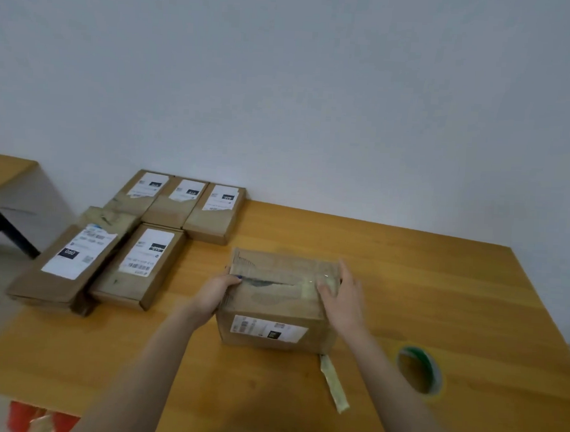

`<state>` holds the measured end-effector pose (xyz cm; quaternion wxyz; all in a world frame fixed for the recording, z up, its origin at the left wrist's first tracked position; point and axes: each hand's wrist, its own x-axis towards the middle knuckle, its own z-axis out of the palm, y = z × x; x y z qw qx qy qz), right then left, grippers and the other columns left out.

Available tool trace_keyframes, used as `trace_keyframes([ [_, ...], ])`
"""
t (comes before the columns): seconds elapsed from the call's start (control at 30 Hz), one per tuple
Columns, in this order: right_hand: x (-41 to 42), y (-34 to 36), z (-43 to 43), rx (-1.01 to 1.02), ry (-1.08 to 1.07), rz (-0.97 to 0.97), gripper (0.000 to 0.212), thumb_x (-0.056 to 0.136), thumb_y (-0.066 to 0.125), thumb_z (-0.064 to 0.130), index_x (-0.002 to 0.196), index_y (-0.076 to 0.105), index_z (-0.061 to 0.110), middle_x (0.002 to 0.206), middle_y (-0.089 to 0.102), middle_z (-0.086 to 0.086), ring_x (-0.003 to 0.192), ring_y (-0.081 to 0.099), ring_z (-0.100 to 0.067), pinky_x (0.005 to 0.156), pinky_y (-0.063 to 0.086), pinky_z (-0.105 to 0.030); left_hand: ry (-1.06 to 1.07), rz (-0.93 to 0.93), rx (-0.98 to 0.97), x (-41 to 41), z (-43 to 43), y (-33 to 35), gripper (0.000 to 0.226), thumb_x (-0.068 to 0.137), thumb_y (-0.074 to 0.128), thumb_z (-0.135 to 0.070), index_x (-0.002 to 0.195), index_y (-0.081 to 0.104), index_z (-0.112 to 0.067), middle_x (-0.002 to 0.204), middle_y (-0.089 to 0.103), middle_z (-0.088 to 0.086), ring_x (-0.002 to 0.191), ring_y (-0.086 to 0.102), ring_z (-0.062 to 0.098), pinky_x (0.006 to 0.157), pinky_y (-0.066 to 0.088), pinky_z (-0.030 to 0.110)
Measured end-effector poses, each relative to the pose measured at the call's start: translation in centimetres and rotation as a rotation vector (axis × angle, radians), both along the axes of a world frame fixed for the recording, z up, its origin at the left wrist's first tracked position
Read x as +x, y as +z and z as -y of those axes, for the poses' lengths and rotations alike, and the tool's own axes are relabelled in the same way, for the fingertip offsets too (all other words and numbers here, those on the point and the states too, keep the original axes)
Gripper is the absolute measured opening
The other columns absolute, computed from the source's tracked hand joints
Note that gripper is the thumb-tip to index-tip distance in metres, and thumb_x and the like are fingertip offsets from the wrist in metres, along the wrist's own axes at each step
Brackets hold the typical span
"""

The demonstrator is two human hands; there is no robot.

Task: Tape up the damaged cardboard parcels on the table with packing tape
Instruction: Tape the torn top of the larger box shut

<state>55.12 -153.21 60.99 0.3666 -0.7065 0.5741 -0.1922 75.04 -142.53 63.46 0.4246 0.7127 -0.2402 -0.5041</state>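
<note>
Left hand (215, 294): grip closed on the left end of the small brown cardboard box (272, 301), thumb over the torn top seam. Right hand (342, 298): fingers straight, pressed on the right end. Box sits mid-worktop, on the orange wooden worktop (438, 290). Loose tape strip (334, 383) trails from its near corner. Green-cored packing tape roll (421, 370) lies to the right. Flat labelled cardboard parcels (139, 264) lie to the left.
</note>
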Motion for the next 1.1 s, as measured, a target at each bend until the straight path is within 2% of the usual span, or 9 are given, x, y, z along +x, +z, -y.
trace_keyframes([
  [0.23, 0.0, -0.3, 0.6, 0.139, 0.216, 0.034, 0.061, 0.104, 0.035, 0.034, 0.154, 0.003, 0.028, 0.162, 0.005, 0.007, 0.147, 0.014, -0.022, 0.117, 0.017, -0.039, -0.188, 0.049, 0.184, 0.5, 0.2, -0.5, 0.046, 0.099, 0.027, -0.048, 0.119, 0.057, -0.019, 0.114, 0.066, 0.007, 0.096, 0.063, 0.018, 0.075, 0.05, 0.026],
  [0.33, -0.3, -0.3, 0.7, 0.183, 0.213, 0.081, 0.064, 0.103, 0.036, 0.037, 0.154, -0.002, 0.03, 0.161, 0.003, 0.009, 0.148, 0.012, -0.02, 0.12, 0.015, -0.039, -0.23, 0.606, 0.413, 0.6, 1.0, -0.3, 0.086, 0.09, 0.033, -0.058, 0.148, 0.011, 0.002, 0.155, 0.017, 0.022, 0.142, 0.021, 0.034, 0.115, 0.025, 0.043],
  [0.43, -0.5, -0.2, 0.8, 0.241, 0.156, 0.227, 0.054, 0.104, 0.032, 0.033, 0.154, 0.01, 0.028, 0.16, 0.01, 0.01, 0.147, 0.016, -0.016, 0.117, 0.017, -0.032, -0.372, 1.167, 0.196, -2.2, 2.1, 0.8, 0.071, 0.1, 0.028, -0.039, 0.149, -0.003, 0.002, 0.158, 0.0, 0.019, 0.147, -0.001, 0.032, 0.12, 0.01, 0.042],
  [0.5, -0.4, 0.3, 0.7, 0.305, 0.02, 0.397, 0.046, 0.105, 0.032, 0.03, 0.15, 0.027, 0.025, 0.158, 0.023, 0.005, 0.144, 0.024, -0.016, 0.116, 0.023, -0.031, -0.58, 1.216, 0.005, -6.2, 3.1, 1.2, 0.069, 0.1, 0.011, -0.047, 0.151, -0.004, -0.003, 0.158, -0.011, 0.012, 0.146, -0.01, 0.029, 0.12, 0.001, 0.041],
  [0.63, -1.0, 1.4, 0.8, 0.616, -0.181, 0.749, 0.039, 0.103, 0.04, 0.011, 0.139, 0.05, 0.022, 0.141, 0.05, -0.003, 0.126, 0.051, -0.021, 0.1, 0.046, -0.034, -0.914, 1.137, -0.075, -12.5, 4.2, 0.2, 0.1, 0.064, -0.029, -0.056, 0.15, -0.01, -0.008, 0.158, -0.017, 0.008, 0.145, -0.019, 0.019, 0.116, -0.011, 0.034],
  [0.77, -1.7, 1.4, 1.2, 0.587, -0.182, 0.672, 0.041, 0.103, 0.042, 0.011, 0.138, 0.05, 0.031, 0.148, 0.043, 0.004, 0.132, 0.043, -0.02, 0.104, 0.043, -0.044, -0.947, 1.217, -0.056, -12.0, 4.4, -0.9, 0.068, 0.096, -0.003, -0.051, 0.151, -0.009, -0.011, 0.159, -0.013, 0.003, 0.146, -0.014, 0.013, 0.115, -0.012, 0.029],
  [0.87, -1.2, 1.1, 1.0, 0.505, -0.155, 0.574, 0.043, 0.102, 0.044, 0.016, 0.14, 0.047, 0.035, 0.15, 0.04, 0.006, 0.116, 0.051, -0.016, 0.085, 0.052, -0.044, -0.905, 1.228, -0.06, -10.5, 3.7, -1.0, 0.062, 0.098, -0.001, -0.048, 0.152, -0.005, -0.018, 0.16, -0.009, -0.003, 0.146, -0.011, 0.008, 0.116, -0.009, 0.029],
  [0.93, -1.0, 0.6, 1.2, 0.437, -0.126, 0.504, 0.043, 0.102, 0.045, 0.019, 0.141, 0.044, 0.037, 0.152, 0.037, 0.005, 0.124, 0.048, -0.019, 0.09, 0.051, -0.049, -0.831, 1.223, -0.049, -8.9, 3.1, -1.3, 0.055, 0.102, 0.006, -0.043, 0.152, -0.002, -0.022, 0.16, -0.006, -0.008, 0.146, -0.009, 0.006, 0.117, -0.007, 0.029],
  [1.1, -1.4, 0.0, 1.7, 0.437, -0.119, 0.429, 0.043, 0.101, 0.047, 0.024, 0.14, 0.044, 0.042, 0.152, 0.035, 0.01, 0.132, 0.04, -0.026, 0.08, 0.054, -0.053, -0.685, 1.297, 0.031, -3.1, 1.1, -1.9, 0.085, 0.073, -0.033, -0.056, 0.149, -0.008, -0.028, 0.157, -0.009, -0.014, 0.141, -0.015, 0.002, 0.117, -0.008, 0.032],
])
